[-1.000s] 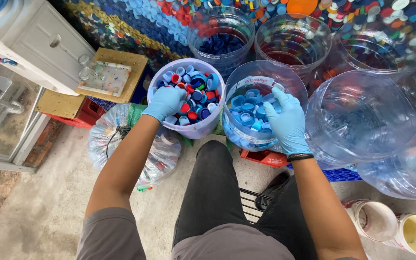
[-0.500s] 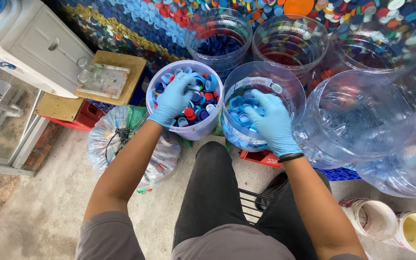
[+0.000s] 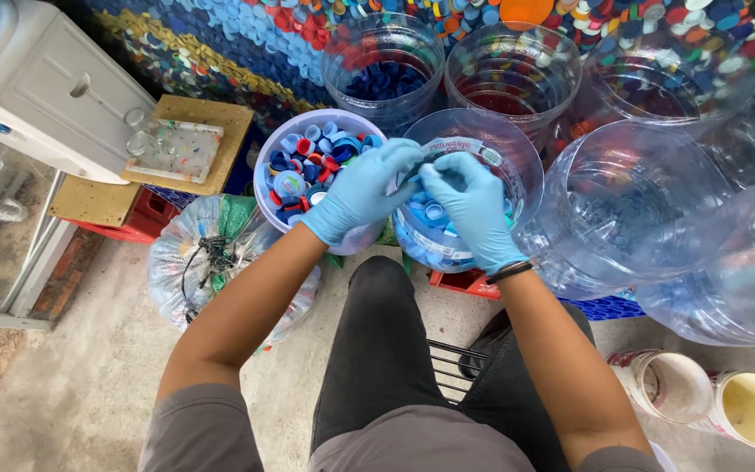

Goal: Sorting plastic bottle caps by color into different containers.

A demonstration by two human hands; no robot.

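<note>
Both hands wear light blue gloves and meet over the mouth of a clear cut-off jug (image 3: 517, 166) that holds light blue bottle caps (image 3: 434, 214). The left hand (image 3: 362, 194) reaches across from the white bucket's side, its fingers curled together at the jug's near rim. The right hand (image 3: 472, 206) sits just beside it, fingers bent inward and touching those of the left; whether a cap is pinched between them cannot be told, since the gloved fingertips hide the spot.

The white bucket (image 3: 266, 170) stands touching the jug on its left and is filled with mixed caps (image 3: 308, 162) in red, blue and white. Its rim lies partly under the left wrist. Behind these two stand more clear containers: one with dark blue caps (image 3: 384, 80) and one with a thin layer of red caps (image 3: 504, 92). To the right, large clear water jugs (image 3: 631, 210) press close against the working jug, leaving no gap on that side.

Open room lies mainly toward the person: bare concrete floor (image 3: 72, 385) at lower left, edged by a tied plastic bag (image 3: 211, 262) that rests against the bucket's base. A small wooden board (image 3: 176, 144) sits to the left of the bucket atop a red crate (image 3: 128, 223). At lower right, two paint pots (image 3: 709, 398) stand well apart from the hands.
</note>
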